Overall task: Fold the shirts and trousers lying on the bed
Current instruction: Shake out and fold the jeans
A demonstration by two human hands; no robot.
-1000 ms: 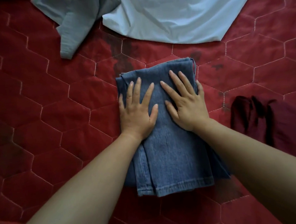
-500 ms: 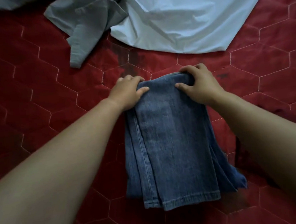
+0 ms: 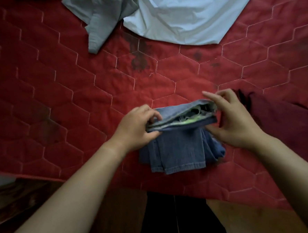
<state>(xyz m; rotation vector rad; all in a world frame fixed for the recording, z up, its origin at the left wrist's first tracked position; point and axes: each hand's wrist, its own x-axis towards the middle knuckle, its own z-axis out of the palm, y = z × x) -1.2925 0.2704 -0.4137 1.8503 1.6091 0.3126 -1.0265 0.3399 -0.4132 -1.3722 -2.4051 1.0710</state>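
Note:
Folded blue jeans (image 3: 180,149) lie on the red quilted bed cover (image 3: 62,96) near its front edge. Their far end is lifted and doubled back toward me. My left hand (image 3: 137,128) pinches the left corner of that raised fold. My right hand (image 3: 232,118) holds the right corner, thumb under it and fingers spread above. Frayed inner threads and a greenish patch show inside the fold. A light blue shirt (image 3: 185,15) and a grey-blue garment (image 3: 100,17) lie spread at the far side.
A dark maroon garment (image 3: 285,119) lies right of the jeans, close to my right hand. The bed's front edge runs just below the jeans, with dark floor (image 3: 174,219) and my legs beyond it.
My hands went from pressing flat on the jeans to gripping their far edge. They have now lifted that end and brought it back toward me, shortening the bundle.

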